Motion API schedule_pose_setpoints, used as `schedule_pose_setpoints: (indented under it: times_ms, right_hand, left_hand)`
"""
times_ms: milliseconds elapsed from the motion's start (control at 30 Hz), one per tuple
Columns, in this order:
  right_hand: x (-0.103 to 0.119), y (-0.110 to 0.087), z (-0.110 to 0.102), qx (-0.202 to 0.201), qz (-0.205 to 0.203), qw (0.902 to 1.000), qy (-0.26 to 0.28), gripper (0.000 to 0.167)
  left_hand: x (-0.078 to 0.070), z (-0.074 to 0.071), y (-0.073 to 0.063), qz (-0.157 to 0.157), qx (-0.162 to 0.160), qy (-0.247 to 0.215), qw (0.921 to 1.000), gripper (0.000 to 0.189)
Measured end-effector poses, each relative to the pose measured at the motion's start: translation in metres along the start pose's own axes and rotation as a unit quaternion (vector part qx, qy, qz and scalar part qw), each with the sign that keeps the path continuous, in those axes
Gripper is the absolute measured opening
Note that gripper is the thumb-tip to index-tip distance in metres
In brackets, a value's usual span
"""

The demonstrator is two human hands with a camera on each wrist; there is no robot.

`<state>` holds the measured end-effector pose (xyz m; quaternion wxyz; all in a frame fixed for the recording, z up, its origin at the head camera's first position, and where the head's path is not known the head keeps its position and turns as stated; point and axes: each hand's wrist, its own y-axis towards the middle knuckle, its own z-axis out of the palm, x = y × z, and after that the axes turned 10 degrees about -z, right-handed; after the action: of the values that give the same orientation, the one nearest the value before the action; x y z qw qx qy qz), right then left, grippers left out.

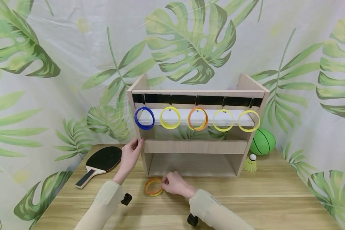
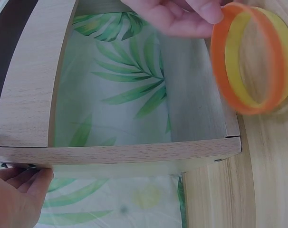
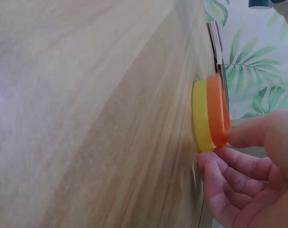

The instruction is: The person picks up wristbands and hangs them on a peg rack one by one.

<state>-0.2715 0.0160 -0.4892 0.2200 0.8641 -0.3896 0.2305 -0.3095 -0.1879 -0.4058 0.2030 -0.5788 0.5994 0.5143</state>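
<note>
A small wooden shelf rack [image 1: 189,147] stands on the table. My left hand [image 1: 131,155] grips its left side panel, and in the left wrist view the fingers [image 2: 25,185] lie along the panel's outer face. In front of the rack's lower left corner, my right hand [image 1: 175,183] pinches the edge of an orange ring [image 3: 214,111]. Directly beneath that ring is a yellow ring [image 3: 200,116], near the tabletop. Along the rack's black strip hang a blue ring [image 1: 144,127], several yellow rings [image 1: 170,127] and another orange ring [image 1: 206,119] on metal hooks.
Left of the rack lies a black table tennis paddle [image 1: 103,159]. At its right are a green ball [image 1: 263,142] and a yellow shuttlecock [image 1: 250,164]. A leaf-patterned cloth [image 1: 74,95] hangs behind the wooden table [image 1: 261,198].
</note>
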Motion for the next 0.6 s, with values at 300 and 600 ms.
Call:
schedule_pose_setpoints:
  times_ms: [300, 600]
  right_hand:
    - [0.003, 0.001, 0.004, -0.007, 0.003, 0.9999, 0.016, 0.006]
    - [0.014, -0.014, -0.033, -0.045, -0.065, 0.9968, -0.01, 0.006]
  left_hand:
    - [0.0, 0.001, 0.0, -0.002, 0.0, 0.001, 1.0, 0.032]
    - [0.001, 0.0, 0.0, -0.003, -0.003, 0.001, 1.0, 0.032]
